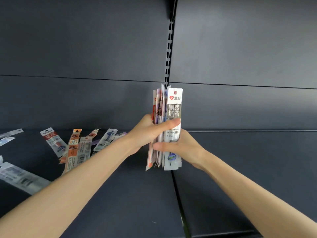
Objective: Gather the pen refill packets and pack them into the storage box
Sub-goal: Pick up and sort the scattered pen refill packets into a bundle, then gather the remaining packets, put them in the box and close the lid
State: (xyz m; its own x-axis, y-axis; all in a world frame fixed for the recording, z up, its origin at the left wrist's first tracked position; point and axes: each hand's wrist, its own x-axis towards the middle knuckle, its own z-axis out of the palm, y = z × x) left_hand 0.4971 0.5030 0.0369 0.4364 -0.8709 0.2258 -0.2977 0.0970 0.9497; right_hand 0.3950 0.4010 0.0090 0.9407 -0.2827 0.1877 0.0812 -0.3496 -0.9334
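Observation:
A thick bundle of pen refill packets (171,107) stands upright on the dark shelf at the middle of the view. My left hand (147,133) grips the bundle from the left, its thumb laid across the front packet. My right hand (181,148) holds it lower down from the right, thumb across the front. Several loose refill packets (77,146) lie scattered flat on the shelf to the left. No storage box is in view.
The dark shelf surface (240,160) runs left to right, with a seam between two shelf boards below the bundle. A dark back panel with a slotted upright (169,57) rises behind. More packets (18,177) lie at the far left edge.

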